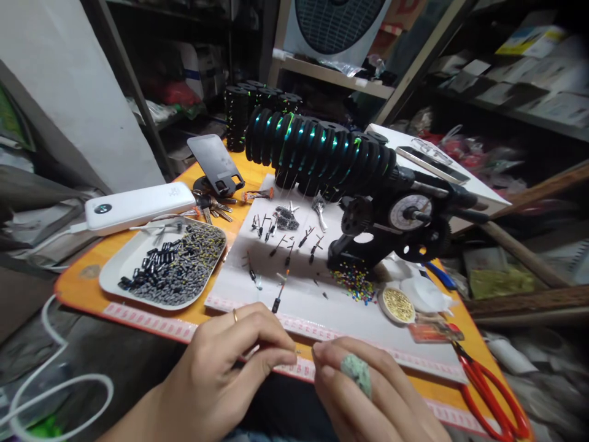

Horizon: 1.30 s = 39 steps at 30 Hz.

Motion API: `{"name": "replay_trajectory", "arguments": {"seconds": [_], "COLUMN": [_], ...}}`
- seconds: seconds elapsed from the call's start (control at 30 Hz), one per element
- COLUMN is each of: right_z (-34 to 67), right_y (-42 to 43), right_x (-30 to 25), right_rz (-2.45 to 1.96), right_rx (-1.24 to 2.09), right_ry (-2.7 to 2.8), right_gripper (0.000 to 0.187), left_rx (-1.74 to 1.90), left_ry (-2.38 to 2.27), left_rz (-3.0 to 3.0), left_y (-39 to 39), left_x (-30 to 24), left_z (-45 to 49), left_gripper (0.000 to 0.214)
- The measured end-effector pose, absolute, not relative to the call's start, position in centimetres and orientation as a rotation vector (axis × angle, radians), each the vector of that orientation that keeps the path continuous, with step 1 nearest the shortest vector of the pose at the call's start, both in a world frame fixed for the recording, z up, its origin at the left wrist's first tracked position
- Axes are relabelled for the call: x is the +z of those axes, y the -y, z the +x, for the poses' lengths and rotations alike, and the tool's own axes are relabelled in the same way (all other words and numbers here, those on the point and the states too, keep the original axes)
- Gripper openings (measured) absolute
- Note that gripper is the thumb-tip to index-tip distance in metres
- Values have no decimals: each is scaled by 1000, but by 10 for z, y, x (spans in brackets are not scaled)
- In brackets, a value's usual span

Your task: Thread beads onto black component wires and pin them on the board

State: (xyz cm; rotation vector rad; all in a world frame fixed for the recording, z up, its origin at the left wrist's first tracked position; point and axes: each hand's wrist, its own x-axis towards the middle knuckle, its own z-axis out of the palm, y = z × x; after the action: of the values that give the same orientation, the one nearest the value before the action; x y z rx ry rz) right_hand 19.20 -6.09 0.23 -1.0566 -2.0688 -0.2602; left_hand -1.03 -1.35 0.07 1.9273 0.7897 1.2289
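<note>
My left hand (242, 353), with a ring on one finger, is closed in a pinch at the table's front edge. Facing it across a small gap, my right hand (368, 383) also has thumb and fingertips pressed together, and green tape (356, 373) wraps one finger. A tiny speck shows between the fingertips, too small to name. Anything inside either pinch is hidden. Just beyond my left hand, a small black piece with an orange-tipped stem (277, 304) lies on the white board (294, 288). Several similar black pieces with thin wires (289, 253) are spread farther back.
A white tray (107, 279) of small grey and black parts stands left, near a white power bank (138, 207) and a phone stand (216, 162). A black machine with ribbed spools (322, 153) rises behind. Coloured beads (354, 281), a gold-bead dish (383, 307) and red-handled scissors (492, 393) lie right.
</note>
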Motion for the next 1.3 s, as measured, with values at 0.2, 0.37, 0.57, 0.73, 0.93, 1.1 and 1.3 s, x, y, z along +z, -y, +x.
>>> {"name": "replay_trajectory", "arguments": {"seconds": [0.2,0.37,0.57,0.73,0.93,1.1,1.3], "right_z": [194,198,217,206,197,205,208], "right_y": [51,50,48,41,42,50,58], "right_x": [6,5,-7,1,8,-1,-6], "right_rz": [-1038,-1098,-1032,-975,-1024,-1064,-1129], "right_rx": [171,70,-236,55,191,15,-46], "right_ry": [1913,1991,2426,2251,2111,2118,1990], "right_gripper": [34,33,14,20,22,23,21], "left_rx": [1224,1240,1233,1265,1310,1355,1313], "left_ry": [-767,-835,-888,-803,-747,-704,-679], "left_rz": [2065,2241,2291,2176,2009,2058,2101], "left_y": [6,-3,0,3,4,4,3], "left_x": [3,0,-3,1,4,0,7], "left_z": [-10,-8,-2,3,2,0,-1], "left_gripper": [19,17,13,17,13,12,14]}}
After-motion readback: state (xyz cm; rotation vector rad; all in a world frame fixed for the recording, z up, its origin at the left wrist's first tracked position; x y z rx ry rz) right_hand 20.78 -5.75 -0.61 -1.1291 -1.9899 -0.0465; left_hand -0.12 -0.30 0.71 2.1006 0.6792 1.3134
